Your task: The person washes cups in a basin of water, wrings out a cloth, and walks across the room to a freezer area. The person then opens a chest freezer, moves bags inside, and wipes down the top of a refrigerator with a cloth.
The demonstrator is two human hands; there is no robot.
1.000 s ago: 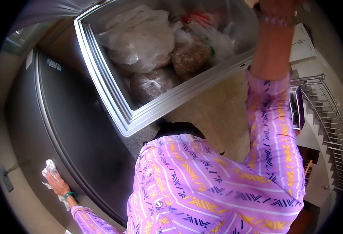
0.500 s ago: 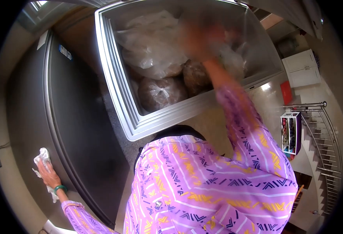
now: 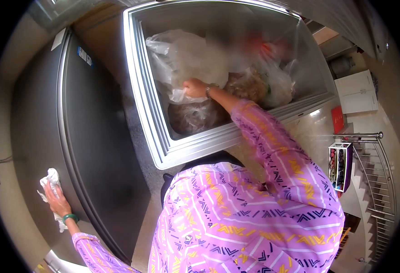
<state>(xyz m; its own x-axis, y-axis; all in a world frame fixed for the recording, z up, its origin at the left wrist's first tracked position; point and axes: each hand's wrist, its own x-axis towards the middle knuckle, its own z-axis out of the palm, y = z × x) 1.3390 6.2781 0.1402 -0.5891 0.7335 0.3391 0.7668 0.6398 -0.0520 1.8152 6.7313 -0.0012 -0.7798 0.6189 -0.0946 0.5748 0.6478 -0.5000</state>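
Note:
Inside the open chest freezer (image 3: 141, 98), my right hand (image 3: 196, 88) is closed on the edge of a large whitish plastic bag (image 3: 188, 57). Just below that hand lies a clear bag of brownish contents (image 3: 193, 118), and another brown bagged bundle (image 3: 250, 86) is to its right. My left hand (image 3: 58, 203) presses a crumpled white cloth (image 3: 50, 176) against the side of a dark grey refrigerator (image 3: 102, 150). Part of the cloth hangs out below the palm.
A clear bag (image 3: 279, 86) and a blurred red item (image 3: 259, 45) sit at the freezer's right. Further right are a white cabinet (image 3: 357, 93), a red object (image 3: 337, 119), a small rack (image 3: 339, 166) and a staircase with a metal railing (image 3: 382, 182).
My right hand has come from the freezer's back right to the left and nearer me, and now grips the whitish plastic bag. My left hand stays on the cloth.

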